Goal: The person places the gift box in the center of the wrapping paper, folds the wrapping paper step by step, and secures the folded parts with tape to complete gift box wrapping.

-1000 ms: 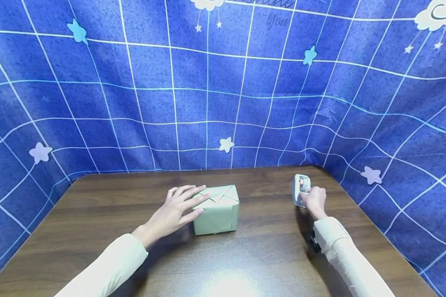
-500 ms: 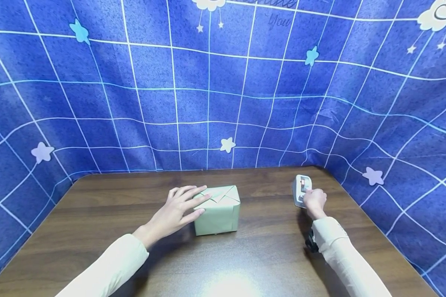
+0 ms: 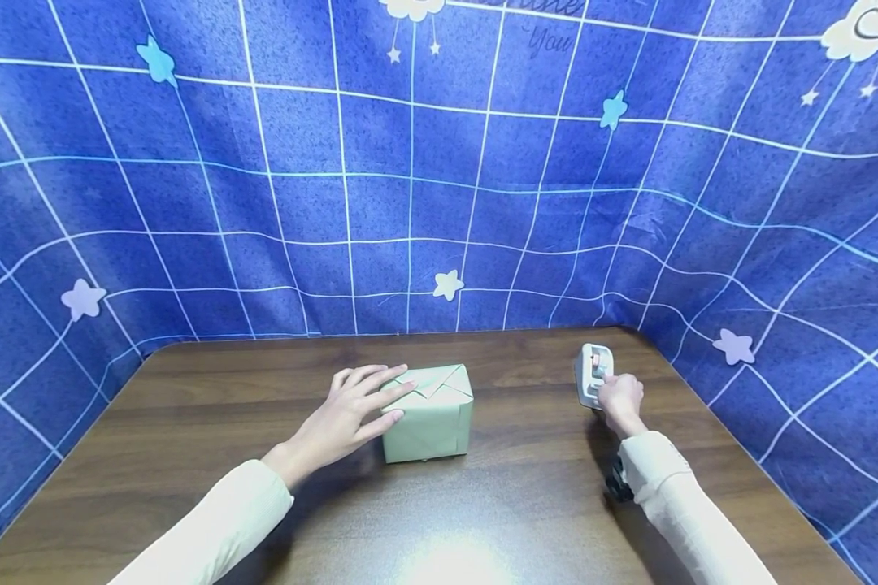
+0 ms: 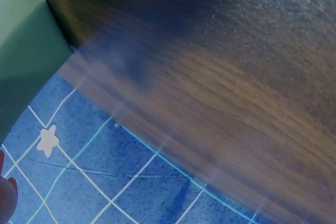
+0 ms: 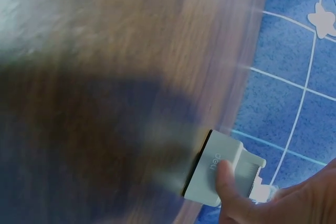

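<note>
A small box wrapped in pale green paper (image 3: pixel 428 426) sits on the table, its folded flaps showing on top. The left hand (image 3: pixel 351 410) rests on the box's left side and top, fingers spread and fairly straight. Farther right, a light grey tape dispenser (image 3: pixel 587 378) stands near the table's right edge. The right hand (image 3: pixel 620 400) holds its near end. In the right wrist view the thumb (image 5: pixel 227 182) presses the side of the dispenser, which bears the lettering "deli". The right hand's other fingers are mostly hidden.
The brown wooden table (image 3: pixel 527 504) has a bright glare spot at the front. A blue curtain (image 3: pixel 300 203) with white grid lines and stars hangs close behind and along the sides. A dark device (image 3: pixel 618 481) shows under the right sleeve.
The right hand shifts only very slightly at the tape dispenser. The left hand and the wrapped box keep their places.
</note>
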`<state>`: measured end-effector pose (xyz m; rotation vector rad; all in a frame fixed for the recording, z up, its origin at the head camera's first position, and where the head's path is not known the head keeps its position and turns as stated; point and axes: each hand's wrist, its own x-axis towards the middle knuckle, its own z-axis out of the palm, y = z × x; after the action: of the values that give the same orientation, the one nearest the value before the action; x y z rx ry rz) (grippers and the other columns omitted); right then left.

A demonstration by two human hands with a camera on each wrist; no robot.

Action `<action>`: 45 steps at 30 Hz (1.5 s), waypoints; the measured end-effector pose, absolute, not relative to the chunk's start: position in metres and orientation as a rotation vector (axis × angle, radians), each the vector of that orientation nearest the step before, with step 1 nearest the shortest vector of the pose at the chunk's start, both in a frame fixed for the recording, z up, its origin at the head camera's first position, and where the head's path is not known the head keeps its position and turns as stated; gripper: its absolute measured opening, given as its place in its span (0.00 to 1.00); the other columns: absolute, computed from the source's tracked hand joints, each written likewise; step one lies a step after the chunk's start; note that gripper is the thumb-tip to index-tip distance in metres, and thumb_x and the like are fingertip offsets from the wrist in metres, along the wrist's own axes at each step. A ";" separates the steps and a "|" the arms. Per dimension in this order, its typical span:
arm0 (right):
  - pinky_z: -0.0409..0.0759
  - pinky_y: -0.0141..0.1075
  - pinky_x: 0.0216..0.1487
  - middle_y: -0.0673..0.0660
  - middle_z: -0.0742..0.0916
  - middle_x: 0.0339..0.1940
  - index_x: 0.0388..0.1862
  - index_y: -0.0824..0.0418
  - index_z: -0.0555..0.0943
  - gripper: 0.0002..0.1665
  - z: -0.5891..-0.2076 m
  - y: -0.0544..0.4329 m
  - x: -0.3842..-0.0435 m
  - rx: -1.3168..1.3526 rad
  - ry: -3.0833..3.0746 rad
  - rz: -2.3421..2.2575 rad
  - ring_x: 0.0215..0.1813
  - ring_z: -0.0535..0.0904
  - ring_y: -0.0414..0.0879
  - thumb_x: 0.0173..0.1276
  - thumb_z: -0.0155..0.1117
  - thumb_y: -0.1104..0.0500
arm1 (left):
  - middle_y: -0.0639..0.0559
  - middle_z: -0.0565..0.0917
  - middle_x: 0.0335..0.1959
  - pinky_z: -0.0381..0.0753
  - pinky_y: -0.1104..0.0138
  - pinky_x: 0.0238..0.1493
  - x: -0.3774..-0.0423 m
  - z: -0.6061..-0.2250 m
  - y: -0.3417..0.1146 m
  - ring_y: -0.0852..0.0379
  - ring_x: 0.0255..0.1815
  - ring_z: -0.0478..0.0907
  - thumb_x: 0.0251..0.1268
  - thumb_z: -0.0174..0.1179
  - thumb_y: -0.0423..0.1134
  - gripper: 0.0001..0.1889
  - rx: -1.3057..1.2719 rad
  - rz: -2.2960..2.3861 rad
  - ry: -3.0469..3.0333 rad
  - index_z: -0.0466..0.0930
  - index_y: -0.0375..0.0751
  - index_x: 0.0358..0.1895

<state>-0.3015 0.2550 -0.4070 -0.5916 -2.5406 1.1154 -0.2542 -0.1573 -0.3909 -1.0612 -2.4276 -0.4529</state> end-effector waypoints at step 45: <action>0.70 0.54 0.51 0.74 0.82 0.39 0.30 0.77 0.82 0.16 -0.411 0.259 -0.284 -0.531 -2.532 0.996 0.47 0.72 0.72 0.53 0.56 0.63 | 0.58 0.63 0.69 0.53 0.51 0.60 -0.255 -0.390 -0.157 0.51 0.66 0.60 0.66 0.49 0.52 0.24 -1.068 -0.436 -2.418 0.64 0.61 0.65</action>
<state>-0.2842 0.2590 -0.4106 -0.5311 -2.5324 0.9958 -0.2547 -0.1570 -0.3900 -1.0676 -2.4176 -0.4364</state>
